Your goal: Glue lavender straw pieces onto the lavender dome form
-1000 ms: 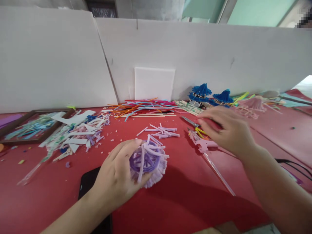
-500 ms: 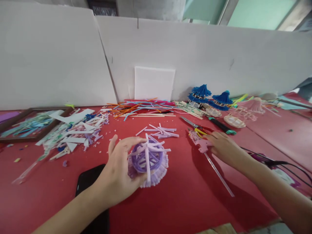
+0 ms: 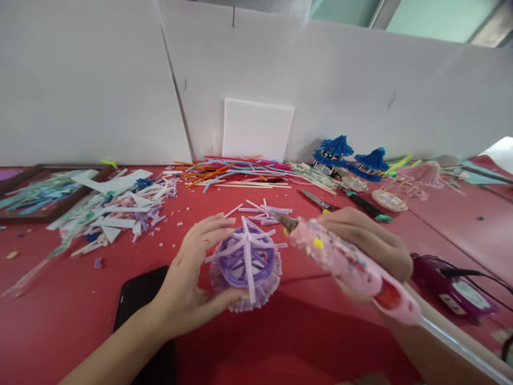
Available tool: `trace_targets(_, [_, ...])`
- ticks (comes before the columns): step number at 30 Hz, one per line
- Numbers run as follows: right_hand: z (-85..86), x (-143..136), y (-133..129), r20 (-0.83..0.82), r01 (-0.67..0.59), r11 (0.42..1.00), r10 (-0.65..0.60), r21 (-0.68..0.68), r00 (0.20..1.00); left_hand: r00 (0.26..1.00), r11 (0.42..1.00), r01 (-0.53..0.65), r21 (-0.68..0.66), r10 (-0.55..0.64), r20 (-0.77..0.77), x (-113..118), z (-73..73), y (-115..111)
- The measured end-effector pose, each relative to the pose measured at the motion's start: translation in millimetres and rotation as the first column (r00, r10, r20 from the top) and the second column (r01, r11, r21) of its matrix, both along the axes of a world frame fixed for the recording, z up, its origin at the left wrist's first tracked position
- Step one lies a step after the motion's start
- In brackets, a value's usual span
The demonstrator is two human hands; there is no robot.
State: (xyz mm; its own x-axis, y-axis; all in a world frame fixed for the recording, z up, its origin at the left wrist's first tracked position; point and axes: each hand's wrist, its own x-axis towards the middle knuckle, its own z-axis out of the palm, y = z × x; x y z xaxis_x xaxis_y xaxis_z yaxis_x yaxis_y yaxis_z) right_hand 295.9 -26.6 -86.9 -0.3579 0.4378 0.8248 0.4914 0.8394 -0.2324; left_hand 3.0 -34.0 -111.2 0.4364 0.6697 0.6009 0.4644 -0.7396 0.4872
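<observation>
My left hand (image 3: 200, 278) is closed around the side of a small round purple craft piece (image 3: 268, 275), thumb in front and fingers behind. The piece has a ring, a frilled lower edge and pale lilac strips crossing over its top. My right hand (image 3: 364, 240) grips a pink hot glue gun (image 3: 340, 256), its metal nozzle pointing left above and beside the craft piece, apart from it. A clear glue stick (image 3: 460, 342) trails from the gun's rear. Cut lilac strips (image 3: 264, 214) lie just behind the piece.
Scissors (image 3: 316, 200) and a black-and-green-handled tool (image 3: 366, 206) lie behind my right hand. Blue roofed models (image 3: 334, 152) stand farther back. A black phone (image 3: 140, 291) is under my left forearm; paper scraps (image 3: 120, 214) lie left. A purple power strip (image 3: 460, 289) with cables sits right.
My right hand has lifted the glue gun from the table and brought it left and nearer, turning its nozzle toward the craft piece. My left hand still holds the piece.
</observation>
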Motion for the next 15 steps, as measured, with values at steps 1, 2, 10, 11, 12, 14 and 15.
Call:
trace_targets(1, [-0.9, -4, -4, 0.017, -0.004, 1.000, 0.003, 0.019, 1.000, 1.000, 1.000, 0.012, -0.009, -0.012, -0.002, -2, -0.4, 0])
trace_targets(2, [-3.0, -6, -7, 0.040, 0.005, 0.999, -0.006, 0.034, 0.999, 1.000, 1.000, 0.017, -0.015, -0.017, -0.001, -4, -1.3, 0])
trace_targets(10, [-17.7, -4, -8, 0.156, 0.051, 0.994, -0.066, 0.097, 0.986, 0.999, 0.999, 0.005, -0.036, -0.003, 0.054, -3, -9.7, 0])
trace_targets(11, [-16.8, -4, -7, 0.171, 0.052, 0.995, -0.067, 0.089, 0.983, 0.998, 0.999, 0.007, -0.039, -0.005, 0.060, -2, -9.9, 0])
trace_targets(12, [-15.6, -4, -7, 0.189, 0.055, 0.995, -0.070, 0.080, 0.979, 0.998, 0.999, 0.010, -0.043, -0.007, 0.065, -2, -10.2, 0])
trace_targets(14, [-13.4, -5, -8, 0.213, 0.057, 0.995, -0.072, 0.076, 0.974, 0.998, 0.998, 0.016, -0.057, -0.012, 0.069, -2, -11.2, -1])
trace_targets(15, [-12.7, -5, -8, 0.212, 0.056, 0.995, -0.073, 0.084, 0.975, 0.997, 0.997, 0.019, -0.070, -0.014, 0.070, -3, -11.9, -1])
